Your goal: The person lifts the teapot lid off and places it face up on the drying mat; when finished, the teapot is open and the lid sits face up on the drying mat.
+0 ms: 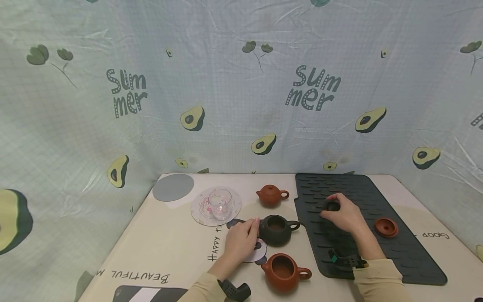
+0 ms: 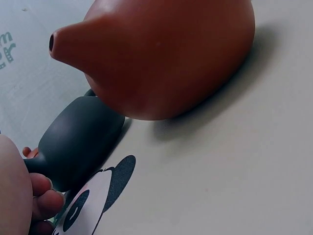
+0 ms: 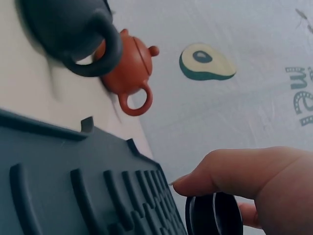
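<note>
At the left, toward the far side, a clear glass (image 1: 220, 203) upright on a round patterned plate (image 1: 195, 209). Nearer and further right, the left hand (image 1: 241, 238), thumb and fingers clamped on the spout of the dark teapot (image 1: 277, 237); exact placing of the fingertips partly hidden. Dark teapot upright mid-tabletop, lidless, mouth facing up, spout pointing left into the grip, handle pointing right, long axis roughly left to right. On the far side, a lidded reddish teapot (image 1: 270, 197); on the near side, a lidless reddish teapot (image 1: 284, 282); both likewise with spout left, handle right.

Right of the teapots, a dark ribbed mat (image 1: 400, 262). At its left part, toward the far end, a small dark round piece (image 1: 333, 206), probably an upturned lid, pinched between thumb and fingers of the right hand (image 1: 345, 214). Hollow face up, no clear long axis; cannot tell about contact with the mat. Further right, on the same mat, a reddish lid (image 1: 386, 227), hollow side up.

Step in hand, by judgement: steadying the dark teapot while handling the dark piece at the mat. Next move probably calls for a secure, level pinch at right and a gentle hold at left.
</note>
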Motion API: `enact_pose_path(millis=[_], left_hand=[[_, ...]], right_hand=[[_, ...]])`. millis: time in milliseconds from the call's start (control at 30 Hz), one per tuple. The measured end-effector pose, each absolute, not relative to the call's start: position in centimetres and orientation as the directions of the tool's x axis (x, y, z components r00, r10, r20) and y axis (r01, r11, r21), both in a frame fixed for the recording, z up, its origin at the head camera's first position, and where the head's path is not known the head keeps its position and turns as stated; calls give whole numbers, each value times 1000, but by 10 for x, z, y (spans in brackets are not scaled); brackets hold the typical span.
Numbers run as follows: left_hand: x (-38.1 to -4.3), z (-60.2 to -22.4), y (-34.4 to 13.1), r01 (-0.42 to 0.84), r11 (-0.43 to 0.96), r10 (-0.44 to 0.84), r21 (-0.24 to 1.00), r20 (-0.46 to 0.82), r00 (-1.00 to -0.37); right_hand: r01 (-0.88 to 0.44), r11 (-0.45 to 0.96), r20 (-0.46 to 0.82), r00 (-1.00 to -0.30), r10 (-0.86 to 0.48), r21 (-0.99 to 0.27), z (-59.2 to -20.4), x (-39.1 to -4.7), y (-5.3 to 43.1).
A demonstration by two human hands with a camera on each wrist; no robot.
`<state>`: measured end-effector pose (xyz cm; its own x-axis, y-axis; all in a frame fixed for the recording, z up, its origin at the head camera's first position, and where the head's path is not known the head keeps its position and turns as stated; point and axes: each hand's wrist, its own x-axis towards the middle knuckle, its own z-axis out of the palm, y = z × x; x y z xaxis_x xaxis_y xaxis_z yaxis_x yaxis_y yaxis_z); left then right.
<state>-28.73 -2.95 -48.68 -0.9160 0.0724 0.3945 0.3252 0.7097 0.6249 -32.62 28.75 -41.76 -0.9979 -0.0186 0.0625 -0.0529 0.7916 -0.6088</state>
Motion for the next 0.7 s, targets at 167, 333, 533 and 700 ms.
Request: enact_pose_path(millis=[167, 333, 533, 700], left_hand=[[-287, -486, -29, 326, 712, 70, 622, 398, -915], [-287, -486, -30, 320, 712, 71, 625, 389, -918], [-288, -486, -30, 317, 709, 76, 630, 378, -922], [-288, -486, -30, 318, 705, 79, 634, 376, -923]], right_hand=[[-43, 805, 50, -999, -16, -591, -422, -327, 292], [-31, 816, 40, -999, -9, -578, -426, -328, 297], [-23, 820, 30, -1000, -8, -571, -429, -330, 304], [-7, 817, 18, -1000, 4, -577, -430, -330, 310]])
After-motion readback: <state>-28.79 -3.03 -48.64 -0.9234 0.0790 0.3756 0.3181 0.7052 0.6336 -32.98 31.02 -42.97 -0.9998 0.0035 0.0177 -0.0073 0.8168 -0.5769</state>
